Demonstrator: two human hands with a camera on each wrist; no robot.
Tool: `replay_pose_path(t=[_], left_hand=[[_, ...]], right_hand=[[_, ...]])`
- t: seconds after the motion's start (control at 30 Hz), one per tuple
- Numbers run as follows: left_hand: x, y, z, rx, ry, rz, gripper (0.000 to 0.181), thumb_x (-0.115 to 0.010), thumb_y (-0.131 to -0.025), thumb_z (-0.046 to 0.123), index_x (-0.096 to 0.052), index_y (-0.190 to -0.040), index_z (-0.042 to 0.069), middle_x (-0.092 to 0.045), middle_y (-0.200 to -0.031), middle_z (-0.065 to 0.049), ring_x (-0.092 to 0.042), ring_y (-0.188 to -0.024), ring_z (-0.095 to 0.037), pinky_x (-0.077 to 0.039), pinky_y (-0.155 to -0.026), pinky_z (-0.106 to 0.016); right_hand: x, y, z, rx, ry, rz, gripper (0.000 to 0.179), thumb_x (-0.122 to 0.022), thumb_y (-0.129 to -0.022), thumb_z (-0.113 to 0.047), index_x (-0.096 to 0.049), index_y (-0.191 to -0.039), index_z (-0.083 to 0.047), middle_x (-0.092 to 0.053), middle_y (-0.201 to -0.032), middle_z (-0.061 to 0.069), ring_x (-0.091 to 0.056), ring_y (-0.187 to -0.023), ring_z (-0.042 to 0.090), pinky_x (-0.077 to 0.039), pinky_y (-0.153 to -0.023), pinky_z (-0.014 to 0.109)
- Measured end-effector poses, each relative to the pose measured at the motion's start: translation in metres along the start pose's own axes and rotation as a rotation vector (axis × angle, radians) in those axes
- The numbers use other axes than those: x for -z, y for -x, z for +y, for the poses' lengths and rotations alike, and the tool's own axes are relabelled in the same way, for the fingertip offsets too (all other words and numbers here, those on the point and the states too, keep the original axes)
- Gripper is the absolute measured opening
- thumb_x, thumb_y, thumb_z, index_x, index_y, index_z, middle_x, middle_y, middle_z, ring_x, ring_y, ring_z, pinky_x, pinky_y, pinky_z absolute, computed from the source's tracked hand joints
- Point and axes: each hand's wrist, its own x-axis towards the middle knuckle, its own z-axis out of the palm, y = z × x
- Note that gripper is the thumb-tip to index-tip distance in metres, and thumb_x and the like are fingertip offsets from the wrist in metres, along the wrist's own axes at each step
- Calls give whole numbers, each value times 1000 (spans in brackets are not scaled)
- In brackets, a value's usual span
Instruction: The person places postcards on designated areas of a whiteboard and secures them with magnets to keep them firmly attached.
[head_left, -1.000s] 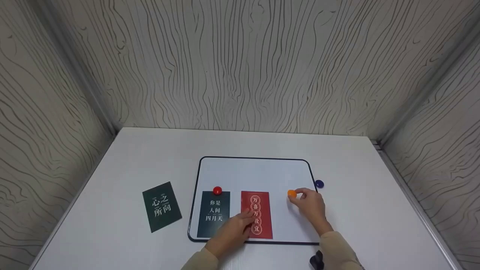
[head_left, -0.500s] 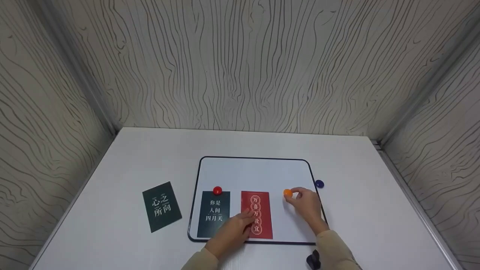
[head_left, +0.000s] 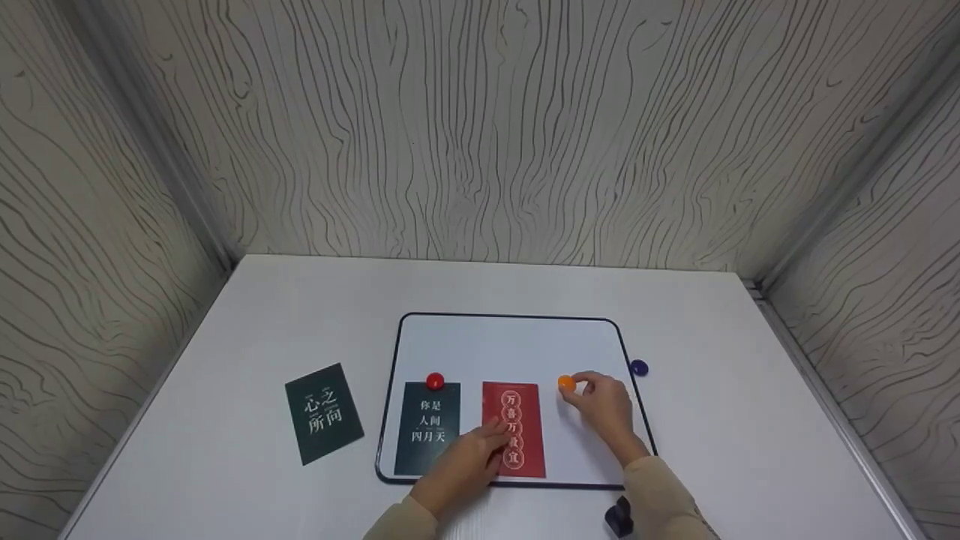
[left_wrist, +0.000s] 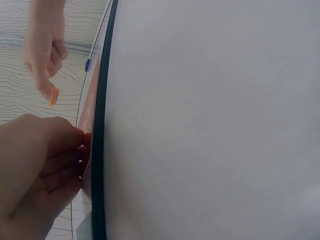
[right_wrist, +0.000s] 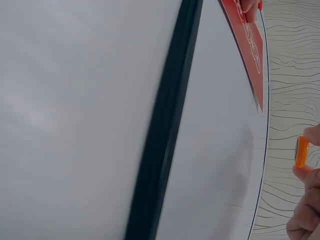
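My left hand [head_left: 466, 459] rests on the lower left part of a red card [head_left: 525, 420] lying on a whiteboard [head_left: 510, 345], its fingers extended across the card. Between thumb and finger my right hand [head_left: 606, 409] pinches a round orange magnet [head_left: 566, 384], held to the right of the red card's top edge. In the right wrist view the orange magnet [right_wrist: 301, 152] is raised off the board. Left of the red card, a dark green card [head_left: 427, 431] lies on the board with a red magnet [head_left: 435, 381] at its top edge.
Another dark green card [head_left: 324, 414] lies tilted on the white table, left of the board. A dark blue magnet [head_left: 639, 367] sits by the board's right edge. Patterned walls [head_left: 480, 135] enclose the back and sides.
My right hand has moved left with the orange magnet, closer to the red card. The left hand and the cards have stayed in place.
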Motion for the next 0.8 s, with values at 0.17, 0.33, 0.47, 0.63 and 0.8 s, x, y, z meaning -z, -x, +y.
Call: replay_pose_path(t=[0.17, 0.33, 0.47, 0.63, 0.8], left_hand=[[0, 0, 0, 21, 25, -5, 41, -58, -94, 21, -56, -135, 21, -48, -149, 5, -45, -140, -18, -44, -110, -38], [0, 0, 1, 30, 20, -11, 40, -59, -94, 22, -57, -134, 22, -48, -149, 4, -45, -140, -18, -45, -110, -38], [0, -1, 2, 34, 24, -15, 40, -60, -94, 23, -58, -134, 21, -50, -147, 4, -45, -140, -17, -45, -109, -37], [0, -2, 1, 34, 30, -13, 39, -59, -94, 22, -58, -134, 21, -50, -147, 4, -46, -140, -18, -45, -109, -37], [-1, -3, 0, 23, 28, -6, 39, -59, -94, 22, -58, -133, 21, -49, -148, 3, -46, -139, -18, -45, -110, -38]], right_hand=[[-5, 0, -6, -2, -2, -14, 32, -75, -81, -22, -71, -107, -4, -55, -68, 2, -45, -64, 13, -34, -52, 19], [-10, 1, -11, 15, -5, -15, 31, -74, -81, -23, -71, -105, -4, -56, -68, 2, -46, -63, 12, -34, -51, 19], [-12, 4, -14, 45, -14, -13, 31, -74, -81, -22, -71, -105, -3, -55, -66, 2, -45, -60, 12, -33, -50, 19], [-15, 5, -15, 47, -7, -24, 33, -74, -81, -23, -70, -107, -2, -54, -66, 1, -44, -60, 11, -32, -49, 18], [-17, 5, -18, 41, -1, -33, 32, -74, -81, -22, -70, -106, -3, -55, -67, 2, -45, -61, 11, -33, -49, 19]])
